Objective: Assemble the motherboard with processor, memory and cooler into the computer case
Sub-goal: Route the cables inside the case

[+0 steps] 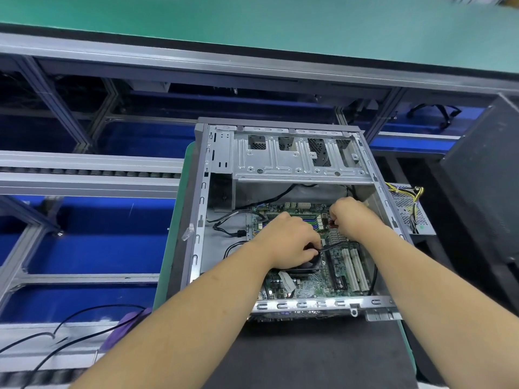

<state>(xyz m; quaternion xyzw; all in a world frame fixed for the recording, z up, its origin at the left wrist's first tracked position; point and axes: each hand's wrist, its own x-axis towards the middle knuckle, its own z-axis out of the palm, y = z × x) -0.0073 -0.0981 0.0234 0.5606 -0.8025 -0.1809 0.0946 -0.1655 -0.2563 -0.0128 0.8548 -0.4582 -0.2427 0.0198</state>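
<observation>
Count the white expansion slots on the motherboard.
2. Both white slots lie side by side on the motherboard, at its right, near the right forearm. The hands may hide more.

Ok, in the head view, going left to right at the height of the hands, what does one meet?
Loose black cables on the case floor → left hand over the cooler → right hand → case wall → power supply with yellow wires, outside the case.

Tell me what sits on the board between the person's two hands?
In the head view, memory sticks in their slots lie on the motherboard between the left hand and the right hand.
</observation>
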